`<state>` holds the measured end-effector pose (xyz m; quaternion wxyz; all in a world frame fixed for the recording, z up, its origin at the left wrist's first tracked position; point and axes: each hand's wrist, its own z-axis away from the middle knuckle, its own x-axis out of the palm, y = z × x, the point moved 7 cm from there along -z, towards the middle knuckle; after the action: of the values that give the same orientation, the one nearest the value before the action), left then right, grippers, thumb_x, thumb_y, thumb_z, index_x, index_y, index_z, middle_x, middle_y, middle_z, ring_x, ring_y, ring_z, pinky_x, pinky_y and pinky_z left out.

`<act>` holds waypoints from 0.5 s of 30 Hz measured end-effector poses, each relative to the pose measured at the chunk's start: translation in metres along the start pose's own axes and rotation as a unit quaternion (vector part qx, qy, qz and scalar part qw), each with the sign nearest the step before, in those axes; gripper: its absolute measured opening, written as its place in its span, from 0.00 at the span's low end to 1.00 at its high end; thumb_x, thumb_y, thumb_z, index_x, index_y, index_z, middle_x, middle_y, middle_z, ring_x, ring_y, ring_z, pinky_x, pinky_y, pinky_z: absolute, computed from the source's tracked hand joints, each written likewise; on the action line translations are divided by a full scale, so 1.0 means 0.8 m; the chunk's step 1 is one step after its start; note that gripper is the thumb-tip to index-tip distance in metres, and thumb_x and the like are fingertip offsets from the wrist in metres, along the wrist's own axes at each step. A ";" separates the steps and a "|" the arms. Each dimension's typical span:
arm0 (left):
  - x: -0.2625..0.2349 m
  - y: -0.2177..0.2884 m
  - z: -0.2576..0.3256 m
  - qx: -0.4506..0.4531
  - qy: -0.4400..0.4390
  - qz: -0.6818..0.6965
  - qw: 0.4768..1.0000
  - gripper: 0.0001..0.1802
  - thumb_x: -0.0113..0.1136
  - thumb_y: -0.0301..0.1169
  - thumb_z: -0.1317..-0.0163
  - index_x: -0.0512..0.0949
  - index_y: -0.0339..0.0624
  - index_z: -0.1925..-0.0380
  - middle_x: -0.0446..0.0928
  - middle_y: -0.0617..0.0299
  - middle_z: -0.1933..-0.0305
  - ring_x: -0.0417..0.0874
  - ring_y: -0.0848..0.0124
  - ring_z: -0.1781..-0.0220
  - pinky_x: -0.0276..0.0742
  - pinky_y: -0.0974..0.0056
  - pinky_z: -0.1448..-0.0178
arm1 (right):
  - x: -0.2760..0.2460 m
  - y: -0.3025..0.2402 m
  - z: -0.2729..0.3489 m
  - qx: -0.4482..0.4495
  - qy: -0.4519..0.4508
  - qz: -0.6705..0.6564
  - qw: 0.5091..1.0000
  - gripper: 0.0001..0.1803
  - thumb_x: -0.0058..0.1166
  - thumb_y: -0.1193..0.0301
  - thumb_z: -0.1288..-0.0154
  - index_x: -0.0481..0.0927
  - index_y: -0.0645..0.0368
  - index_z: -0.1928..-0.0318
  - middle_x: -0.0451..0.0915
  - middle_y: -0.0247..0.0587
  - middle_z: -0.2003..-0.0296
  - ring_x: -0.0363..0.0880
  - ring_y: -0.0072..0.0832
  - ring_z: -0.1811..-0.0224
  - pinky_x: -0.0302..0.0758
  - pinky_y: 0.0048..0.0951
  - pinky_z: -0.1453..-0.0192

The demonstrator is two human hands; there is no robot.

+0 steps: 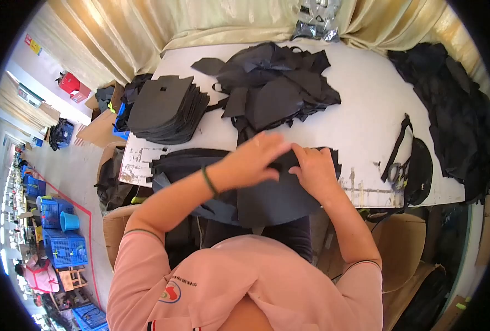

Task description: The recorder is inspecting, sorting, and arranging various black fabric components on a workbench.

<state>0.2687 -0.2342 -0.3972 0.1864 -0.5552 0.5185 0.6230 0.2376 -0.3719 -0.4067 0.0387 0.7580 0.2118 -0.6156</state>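
A dark grey sheet panel [272, 201] lies over the near table edge in front of me, its lower part hanging toward my lap. Over its far part is my left hand [255, 161], fingers stretched and thumb apart, holding nothing. My right hand [315, 172] rests on the panel near its far right corner, thumb and fingers apart. To the left, partly behind my left forearm, is a black fabric bag piece [187, 160] with a folded edge. Whether the panel and this piece are joined, I cannot tell.
A stack of dark panels [162, 110] stands back left on the white table [366, 88]. Behind the panel sits a heap of black pieces [280, 83]. At right lie scissors [397, 179], a small black pouch [420, 171] and black fabric [449, 110]. Blue crates [65, 248] stand left.
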 end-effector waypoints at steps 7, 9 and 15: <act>0.104 0.012 0.080 0.008 -0.096 -0.072 0.993 0.51 0.65 0.57 0.45 0.55 0.48 0.26 0.49 0.48 0.21 0.46 0.51 0.19 0.39 0.37 0.22 | 0.020 0.077 -0.089 0.023 0.064 -0.070 0.995 0.22 0.67 0.67 0.45 0.78 0.56 0.50 0.80 0.43 0.59 0.80 0.42 0.54 0.73 0.43 0.53; 0.105 0.010 0.078 0.002 -0.091 -0.068 0.994 0.52 0.62 0.60 0.44 0.53 0.51 0.25 0.49 0.49 0.21 0.45 0.51 0.19 0.37 0.37 0.21 | 0.041 0.111 -0.132 0.096 0.079 -0.141 0.982 0.23 0.66 0.66 0.43 0.75 0.57 0.48 0.80 0.46 0.54 0.80 0.45 0.49 0.76 0.43 0.49; 0.104 0.005 0.071 -0.006 -0.084 -0.052 0.995 0.51 0.62 0.59 0.44 0.53 0.52 0.25 0.48 0.51 0.21 0.44 0.52 0.19 0.37 0.38 0.21 | 0.088 0.134 -0.218 0.237 -0.047 -0.058 0.969 0.32 0.64 0.66 0.41 0.66 0.58 0.38 0.77 0.48 0.48 0.79 0.45 0.44 0.78 0.41 0.44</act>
<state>0.2106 -0.2158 -0.4778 0.2578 -0.5282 0.4680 0.6599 0.4480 -0.3937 -0.4538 -0.1681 0.7019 0.1012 -0.6848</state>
